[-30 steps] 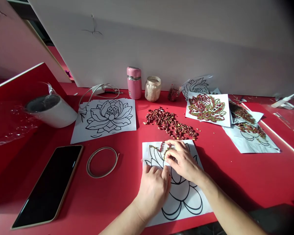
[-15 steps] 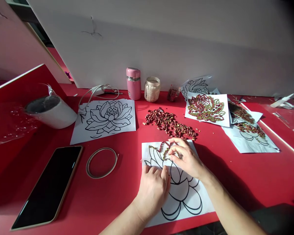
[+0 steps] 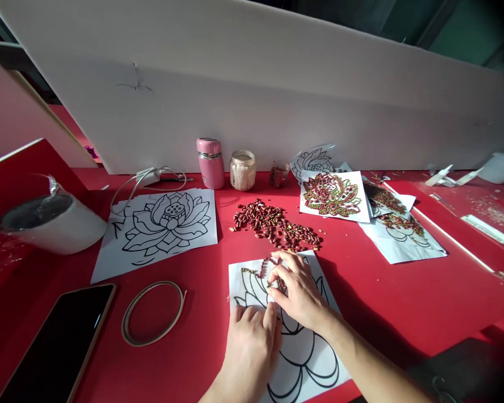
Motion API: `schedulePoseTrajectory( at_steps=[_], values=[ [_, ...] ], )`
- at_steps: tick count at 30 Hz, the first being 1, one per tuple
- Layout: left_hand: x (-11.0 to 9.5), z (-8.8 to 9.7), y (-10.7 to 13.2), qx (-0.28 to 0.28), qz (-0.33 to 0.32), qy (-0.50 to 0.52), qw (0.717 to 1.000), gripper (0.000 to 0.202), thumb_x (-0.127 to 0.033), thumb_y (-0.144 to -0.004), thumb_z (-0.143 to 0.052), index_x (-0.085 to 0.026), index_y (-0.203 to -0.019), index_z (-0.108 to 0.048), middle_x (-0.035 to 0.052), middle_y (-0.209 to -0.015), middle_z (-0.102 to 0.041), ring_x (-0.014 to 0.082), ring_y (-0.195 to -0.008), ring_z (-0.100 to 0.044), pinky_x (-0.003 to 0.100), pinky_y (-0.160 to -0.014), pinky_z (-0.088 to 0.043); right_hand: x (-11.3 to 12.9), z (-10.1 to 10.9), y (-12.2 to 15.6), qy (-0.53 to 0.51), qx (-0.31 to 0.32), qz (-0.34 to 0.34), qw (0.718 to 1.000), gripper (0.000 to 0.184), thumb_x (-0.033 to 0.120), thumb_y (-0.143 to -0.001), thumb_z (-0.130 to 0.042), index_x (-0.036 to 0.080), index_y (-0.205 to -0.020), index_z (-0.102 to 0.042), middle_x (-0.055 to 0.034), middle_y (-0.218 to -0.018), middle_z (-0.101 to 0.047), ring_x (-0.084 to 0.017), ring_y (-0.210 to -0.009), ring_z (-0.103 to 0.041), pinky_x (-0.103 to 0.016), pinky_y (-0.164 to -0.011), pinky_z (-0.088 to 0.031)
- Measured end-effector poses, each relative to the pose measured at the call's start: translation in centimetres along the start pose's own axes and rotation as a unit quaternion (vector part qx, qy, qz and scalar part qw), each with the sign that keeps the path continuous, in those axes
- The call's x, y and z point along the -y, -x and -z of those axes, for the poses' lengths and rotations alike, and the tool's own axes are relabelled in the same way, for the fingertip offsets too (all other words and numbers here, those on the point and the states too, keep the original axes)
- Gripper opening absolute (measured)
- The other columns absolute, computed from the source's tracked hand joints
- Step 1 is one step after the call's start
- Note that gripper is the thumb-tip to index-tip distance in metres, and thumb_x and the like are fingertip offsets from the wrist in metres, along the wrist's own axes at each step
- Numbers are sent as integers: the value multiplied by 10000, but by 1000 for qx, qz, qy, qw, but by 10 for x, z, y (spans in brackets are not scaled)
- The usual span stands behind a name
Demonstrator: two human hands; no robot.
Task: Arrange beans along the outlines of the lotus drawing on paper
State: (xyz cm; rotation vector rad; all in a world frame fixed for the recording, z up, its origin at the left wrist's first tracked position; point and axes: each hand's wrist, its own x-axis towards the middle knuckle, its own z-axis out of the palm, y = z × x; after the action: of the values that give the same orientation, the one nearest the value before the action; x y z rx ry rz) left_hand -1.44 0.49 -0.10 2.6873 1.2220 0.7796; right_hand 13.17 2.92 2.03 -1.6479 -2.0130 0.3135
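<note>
Flower-outline sheet (image 3: 296, 347), near tabletop (image 3: 193, 336) edge.
Long axis toward far edge, leaning left; left hand (image 3: 252, 341) curled atop, right hand (image 3: 296, 288) bunched (grasp, both: cannot tell).

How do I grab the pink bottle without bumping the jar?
I'd probably wrap around the pink bottle below its lid, coming from the front: it looks round, stands upright, with the jar close on its right and the pale panel behind.

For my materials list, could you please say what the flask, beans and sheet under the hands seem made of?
Flask: painted metal or plastic, unclear which; smooth pink with sheen.
Beans: apparently dried seeds, glossy, reddish-brown, with small highlights.
Sheet: likely matt paper, thin, without glare.
</note>
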Motion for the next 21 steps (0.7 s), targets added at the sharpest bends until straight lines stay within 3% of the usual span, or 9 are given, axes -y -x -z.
schedulePoseTrajectory(
  at_steps=[5, 9, 11, 14, 21],
  values=[
    [2, -1, 1, -21, -20, -11, 1000, 184, -164, -814, -444, -114, -979, -507, -4, -582, -530, 158, -549, -512, 303, -554, -334, -12, 5, -5, 1, -61, 22, 998, 50, 238, -736, -548, 225, -784, -554, -46, -1113, -514, -204, -1095, -433, -377, -902, -358],
    [2, 0, 0, -18, -23, -17, 999, 188, -167, -814, -448, -111, -983, -508, -6, -576, -525, 158, -546, -507, 314, -560, -343, -47, 24, -28, 30, -132, -37, 990, 148, 254, -802, -457, 217, -878, -579, -61, -1018, -550, -171, -960, -521, -317, -815, -421],
    [2, 0, 0, -19, -20, -17, 999, 177, -169, -816, -447, -113, -970, -512, -8, -571, -522, 156, -540, -502, 319, -565, -346, -63, 32, -41, 69, -73, -90, 991, 184, 243, -812, -429, 222, -921, -576, -40, -947, -561, -127, -792, -557, -255, -693, -443],
    [1, -1, 0, -25, -19, -21, 999, 176, -170, -816, -442, -115, -967, -515, -4, -570, -525, 155, -533, -498, 323, -570, -346, -75, 36, -56, 103, -32, -109, 988, 141, 246, -785, -455, 222, -779, -594, -7, -798, -553, -104, -637, -532, -224, -580, -407],
    [-1, 3, 0, 7, -5, -22, 1000, 163, -175, -825, -429, -118, -936, -533, 8, -587, -530, 163, -563, -504, 329, -588, -351, -66, 28, -70, 169, 19, -145, 975, 170, 270, -752, -466, 221, -664, -603, -4, -728, -543, -102, -598, -496, -222, -504, -299]
  ],
)
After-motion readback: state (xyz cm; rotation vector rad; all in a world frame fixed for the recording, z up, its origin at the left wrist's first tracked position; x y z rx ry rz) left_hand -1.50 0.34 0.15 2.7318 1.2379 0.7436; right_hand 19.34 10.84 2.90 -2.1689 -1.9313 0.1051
